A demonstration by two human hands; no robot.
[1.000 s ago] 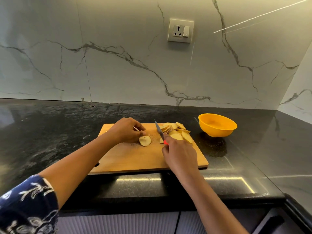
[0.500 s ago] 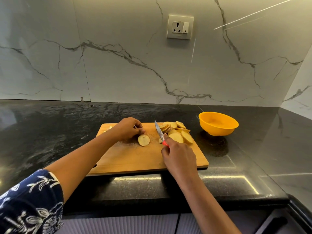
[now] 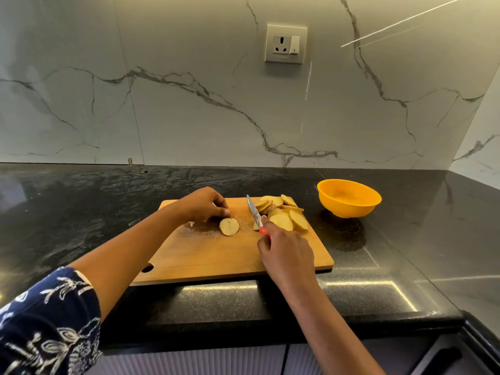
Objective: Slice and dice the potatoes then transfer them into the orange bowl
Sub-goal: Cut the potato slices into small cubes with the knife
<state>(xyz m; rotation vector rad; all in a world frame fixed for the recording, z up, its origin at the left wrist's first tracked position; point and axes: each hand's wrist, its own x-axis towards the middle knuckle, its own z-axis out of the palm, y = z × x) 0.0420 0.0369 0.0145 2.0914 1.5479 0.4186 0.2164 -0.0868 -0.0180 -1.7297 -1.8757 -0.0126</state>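
now our left hand (image 3: 205, 205) curls its fingers on the potato piece (image 3: 229, 226) to steady it on the cutting board (image 3: 216, 255). our right hand (image 3: 286, 255) grips the knife (image 3: 253, 212), blade just beside the piece. we judge the cut slices (image 3: 284, 215) are piled near the orange bowl (image 3: 349, 197) for easy transfer.

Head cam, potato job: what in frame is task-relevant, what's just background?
In the job: left hand, steadying the potato piece; right hand, gripping the knife; potato slices; cutting board; orange bowl, empty.
Lying about: wall socket; black countertop.
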